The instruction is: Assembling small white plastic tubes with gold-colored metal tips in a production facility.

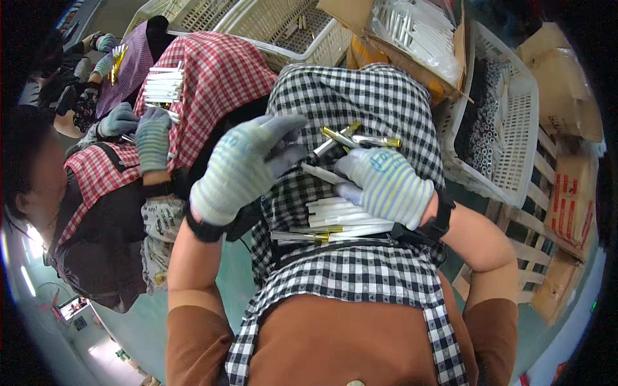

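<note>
A cardboard carton (571,202) sits beside wooden slats (529,219)

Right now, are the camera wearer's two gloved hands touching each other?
Apart: the head view shows checked apron between the left hand's fingers and the right hand.

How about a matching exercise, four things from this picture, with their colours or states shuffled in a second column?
Column one:
1. Your right hand
2. Your apron
3. The co-worker's apron
4. The white crate at far right

Column two:
A. Red-and-white checked
B. Has silver tubes in it
C. Gripping a white tube
D. Black-and-white checked

Pairs: 1-C, 2-D, 3-A, 4-B
</note>
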The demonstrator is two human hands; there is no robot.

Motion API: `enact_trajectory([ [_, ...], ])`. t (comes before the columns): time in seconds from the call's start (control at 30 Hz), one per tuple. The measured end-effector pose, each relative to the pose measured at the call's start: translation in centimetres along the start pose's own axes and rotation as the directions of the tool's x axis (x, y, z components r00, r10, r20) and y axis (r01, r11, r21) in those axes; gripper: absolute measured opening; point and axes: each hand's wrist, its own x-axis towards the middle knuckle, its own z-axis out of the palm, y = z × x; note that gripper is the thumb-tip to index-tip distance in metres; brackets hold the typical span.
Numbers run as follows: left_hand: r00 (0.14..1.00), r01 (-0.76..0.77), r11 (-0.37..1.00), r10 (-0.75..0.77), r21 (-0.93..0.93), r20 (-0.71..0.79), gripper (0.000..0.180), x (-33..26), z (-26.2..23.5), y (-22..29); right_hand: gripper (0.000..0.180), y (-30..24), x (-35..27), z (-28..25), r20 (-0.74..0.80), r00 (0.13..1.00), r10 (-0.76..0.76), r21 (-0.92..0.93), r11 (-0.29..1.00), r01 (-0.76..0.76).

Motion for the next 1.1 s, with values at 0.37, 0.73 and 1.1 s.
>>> enact_trajectory([
  [0.37,0.980,0.023,0.985,0.012,-0.171,0.199,0.025,4.0,3.3,-0.1,0.034,1.1,-4.9,-2.2,-0.498,0.842,0.209,0.611,0.773,0.170],
  [0.73,0.845,-0.085,0.441,0.507,-0.893,0.170,0.019,-0.6,-0.2,-0.5,0.032,0.9,-5.0,-2.2,-0.441,0.861,0.253,0.622,0.778,0.090],
  [1.1,0.622,-0.165,0.037,0.779,-0.986,-0.075,0.026,-1.7,0.9,3.9,0.040,0.0,-4.6,-2.5,-0.486,0.794,0.365,0.716,0.687,0.122],
])
